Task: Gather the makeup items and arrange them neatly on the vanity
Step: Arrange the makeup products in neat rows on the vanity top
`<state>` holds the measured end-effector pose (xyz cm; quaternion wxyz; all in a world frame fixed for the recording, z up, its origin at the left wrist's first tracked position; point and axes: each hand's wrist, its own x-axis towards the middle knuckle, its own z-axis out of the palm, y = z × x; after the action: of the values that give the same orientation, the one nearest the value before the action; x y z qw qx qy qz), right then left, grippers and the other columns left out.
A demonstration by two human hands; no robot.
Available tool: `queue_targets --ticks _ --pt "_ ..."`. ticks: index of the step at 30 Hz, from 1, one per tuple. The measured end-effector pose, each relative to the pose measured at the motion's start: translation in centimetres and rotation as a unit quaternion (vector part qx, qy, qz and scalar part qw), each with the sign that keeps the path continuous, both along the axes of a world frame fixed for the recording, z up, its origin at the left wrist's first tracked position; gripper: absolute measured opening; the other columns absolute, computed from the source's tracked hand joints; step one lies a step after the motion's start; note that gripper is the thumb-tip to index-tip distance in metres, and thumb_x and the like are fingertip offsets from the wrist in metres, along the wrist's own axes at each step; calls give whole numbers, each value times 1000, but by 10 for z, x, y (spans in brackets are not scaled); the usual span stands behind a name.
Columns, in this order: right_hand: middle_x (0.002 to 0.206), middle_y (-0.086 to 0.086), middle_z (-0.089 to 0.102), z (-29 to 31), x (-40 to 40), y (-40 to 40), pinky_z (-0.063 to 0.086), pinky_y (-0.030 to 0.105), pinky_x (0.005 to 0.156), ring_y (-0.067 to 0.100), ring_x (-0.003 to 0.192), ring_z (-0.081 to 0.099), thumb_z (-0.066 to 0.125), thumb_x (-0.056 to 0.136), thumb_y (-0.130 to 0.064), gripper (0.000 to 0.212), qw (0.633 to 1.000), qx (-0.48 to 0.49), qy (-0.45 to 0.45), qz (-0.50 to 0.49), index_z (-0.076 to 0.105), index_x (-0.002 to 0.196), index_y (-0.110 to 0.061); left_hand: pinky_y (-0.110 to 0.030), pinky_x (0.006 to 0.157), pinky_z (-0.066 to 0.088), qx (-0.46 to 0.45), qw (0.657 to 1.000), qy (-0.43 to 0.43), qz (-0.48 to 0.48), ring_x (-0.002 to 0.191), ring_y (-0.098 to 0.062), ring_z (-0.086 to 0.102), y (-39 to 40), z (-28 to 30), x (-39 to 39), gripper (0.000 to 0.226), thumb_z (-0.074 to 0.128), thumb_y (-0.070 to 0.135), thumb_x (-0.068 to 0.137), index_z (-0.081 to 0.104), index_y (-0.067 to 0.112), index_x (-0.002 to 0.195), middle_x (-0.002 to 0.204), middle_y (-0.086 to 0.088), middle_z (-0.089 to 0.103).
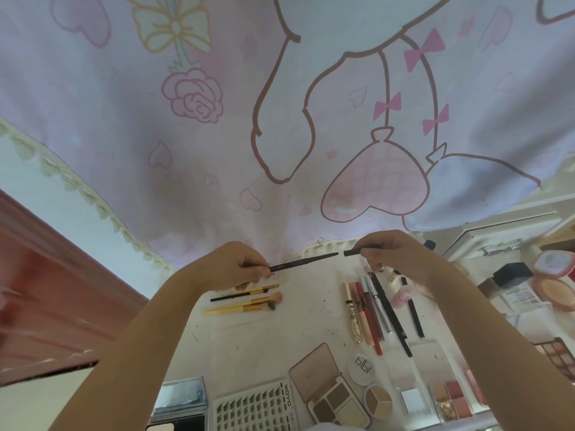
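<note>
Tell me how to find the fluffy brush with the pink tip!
Start at the white vanity top and look just under the left hand, where the makeup brushes lie in a small cluster. The fluffy brush has a yellow handle and the widest peach-pink head; its neighbours are thinner, with smaller tips.

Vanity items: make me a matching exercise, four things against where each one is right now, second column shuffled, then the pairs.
Things
1. dark pencil
2. pencil cap
3. yellow-handled brushes
4. lash tray

Places
A. lying on the vanity below the left hand
B. pinched in the right hand
C. at the near edge, left of the open brown eyeshadow palette
D. held in the left hand, tip pointing at the cap

Pairs: 1-D, 2-B, 3-A, 4-C
</note>
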<state>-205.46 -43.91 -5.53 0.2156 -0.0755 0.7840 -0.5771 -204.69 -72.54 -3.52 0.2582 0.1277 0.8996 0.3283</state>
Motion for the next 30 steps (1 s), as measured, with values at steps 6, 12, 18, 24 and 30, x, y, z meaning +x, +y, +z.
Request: queue_targets --ticks 6,12,18,24,30 --pt "45 -13 54 -3 2 -8 44 8 54 -1 45 49 51 88 0 25 1000 19 -11 14 66 79 -17 -4 48 40 16 1000 -10 -7 39 3 46 1 -6 1 20 54 17 89 66 23 74 57 5 55" --pt "47 -15 55 -5 3 -16 45 7 54 -2 45 49 52 87 0 24 999 31 -15 21 67 79 -18 -2 50 40 4 1000 -10 -18 40 4 46 2 -13 -1 21 53 21 90 64 30 74 59 3 56" --pt "42 -16 53 -9 1 -10 43 4 53 -4 43 49 51 89 -2 24 999 33 -18 -12 65 79 -19 -5 49 41 7 1000 -8 1 39 2 46 -4 -19 0 21 53 20 90 66 19 73 52 8 53" --pt "52 -8 53 -13 -2 -13 45 7 53 -2 43 49 51 88 1 23 999 23 -20 -17 68 82 -14 -5 49 39 -5 1000 -13 -8 39 2 45 -3 -22 -2 24 53 22 90 65 24 69 51 8 53" --pt "52 -7 52 -14 -2 -12 45 8 53 -1 43 48 50 88 3 22 999 11 -26 -19 68 84 -10 -8 51 41 -4 1000 -13 0 40 2 45 -4 -22 -2 25 53 20 90 65 18 68 51 7 52"
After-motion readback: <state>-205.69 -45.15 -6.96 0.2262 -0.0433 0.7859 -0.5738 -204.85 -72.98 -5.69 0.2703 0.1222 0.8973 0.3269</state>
